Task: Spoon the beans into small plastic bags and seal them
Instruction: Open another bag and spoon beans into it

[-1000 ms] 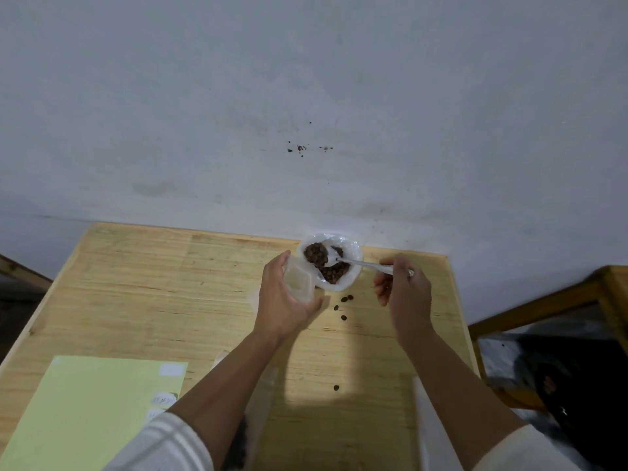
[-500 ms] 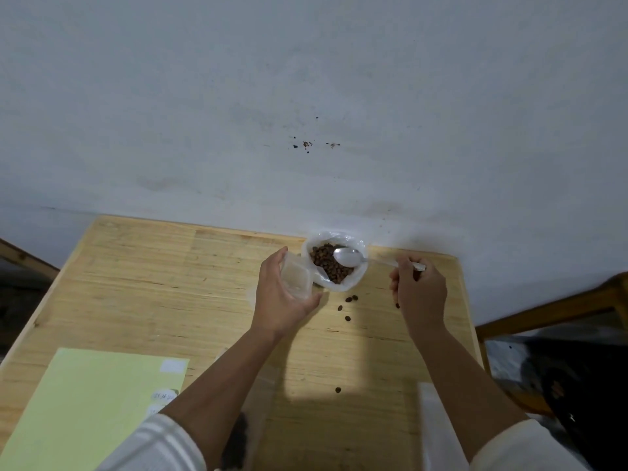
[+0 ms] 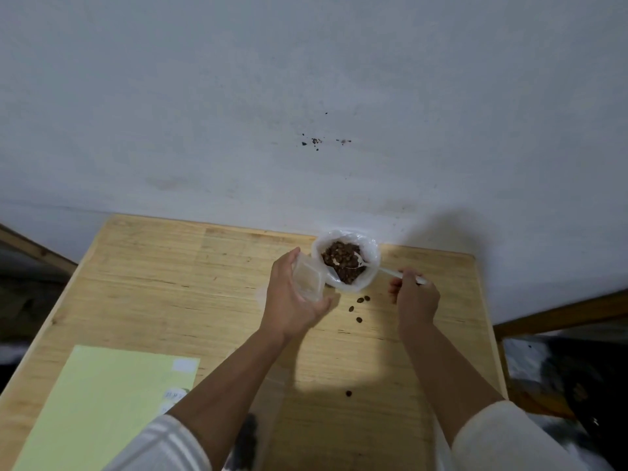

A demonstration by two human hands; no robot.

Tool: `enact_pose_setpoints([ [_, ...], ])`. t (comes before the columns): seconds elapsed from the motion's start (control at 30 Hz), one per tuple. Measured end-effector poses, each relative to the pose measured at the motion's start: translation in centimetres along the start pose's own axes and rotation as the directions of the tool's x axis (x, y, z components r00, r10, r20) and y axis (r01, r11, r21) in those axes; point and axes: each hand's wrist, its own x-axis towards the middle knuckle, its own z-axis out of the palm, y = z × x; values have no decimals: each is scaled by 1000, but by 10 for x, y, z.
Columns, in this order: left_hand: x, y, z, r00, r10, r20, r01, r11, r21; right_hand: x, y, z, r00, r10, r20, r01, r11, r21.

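Note:
A large clear plastic bag (image 3: 371, 258) of brown beans (image 3: 339, 254) stands open at the far edge of the wooden table (image 3: 170, 283). My left hand (image 3: 289, 300) holds a small clear plastic bag (image 3: 307, 278) with its mouth open, just left of the big bag. My right hand (image 3: 413, 300) grips the handle of a white plastic spoon (image 3: 380, 269). The spoon's bowl is dipped among the beans in the big bag.
Several loose beans (image 3: 358, 304) lie on the table between my hands, and one more bean (image 3: 348, 393) nearer me. A pale green sheet (image 3: 102, 402) covers the near left corner. A white wall (image 3: 306, 96) rises behind the table. Wooden furniture (image 3: 560, 314) stands to the right.
The spoon was in the beans, lifted clear above the big bag half a second ago, and is now dipped back into the beans. My left hand kept the small bag in place.

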Motion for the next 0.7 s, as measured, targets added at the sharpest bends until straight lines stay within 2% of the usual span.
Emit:
enact_pose_setpoints([
  [0.2,2,5,3,1000,1,20,0,1000,-20,-21,-40,-18,984,-123,129,115,991,66],
  [0.27,4,7,4,1000,7,24,-6,1000,-25,-31,-47,-20,948,-235,215,231,972,44],
  [0.37,5,9,4,999,6,35,-5,1000,-16,-40,-49,-20,851,-411,328,447,894,-38],
  [0.43,5,9,4,999,11,33,-11,1000,-14,-39,-48,-19,812,-501,301,546,834,-85],
  [0.5,5,6,3,999,25,20,-24,1000,-8,-34,-46,-17,812,-544,212,576,805,-143],
  [0.6,5,2,1,1000,28,12,-28,1000,0,-25,-38,-16,811,-570,128,577,748,-327],
  [0.7,5,-1,1,1000,27,-2,-27,1000,2,-17,-18,-9,850,-514,115,510,746,-429],
])
